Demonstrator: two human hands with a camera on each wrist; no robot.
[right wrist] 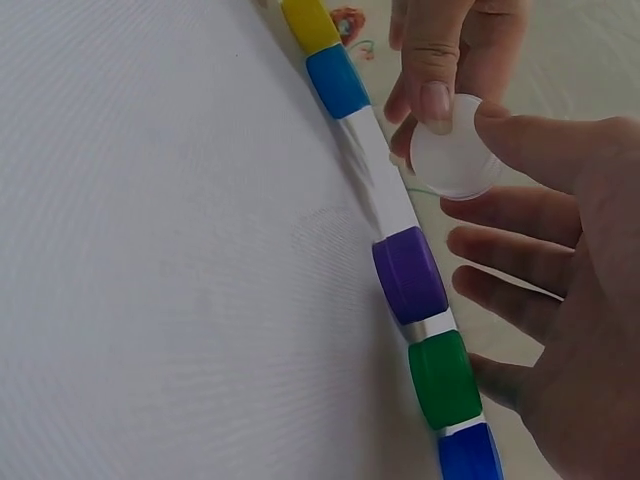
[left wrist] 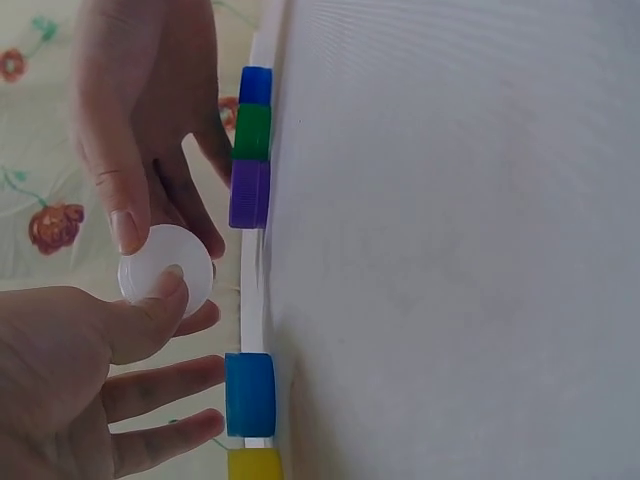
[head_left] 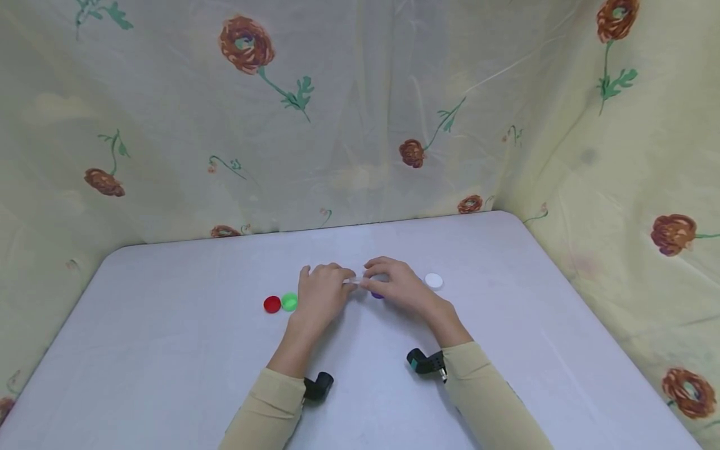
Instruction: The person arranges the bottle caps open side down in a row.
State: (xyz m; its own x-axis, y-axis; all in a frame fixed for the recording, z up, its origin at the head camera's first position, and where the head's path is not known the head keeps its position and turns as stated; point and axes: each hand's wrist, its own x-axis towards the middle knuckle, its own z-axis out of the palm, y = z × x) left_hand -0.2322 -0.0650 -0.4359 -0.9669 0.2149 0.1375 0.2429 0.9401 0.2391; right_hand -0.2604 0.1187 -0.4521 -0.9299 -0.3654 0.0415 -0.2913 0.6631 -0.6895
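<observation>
Both hands hold a white, translucent bottle cap between them, raised over the table. My left hand pinches one side, thumb on its flat face in the left wrist view. On the opposite side my right hand pinches its edge with thumb and fingers. A purple cap stands on the table under the right hand, beside a green cap and a dark blue cap. Near the left hand's lower fingers are a light blue cap and a yellow cap.
Left of the left hand, a red cap and a light green cap lie on the white table. Another white cap lies right of the right hand. Flowered cloth hangs behind the table and along its sides.
</observation>
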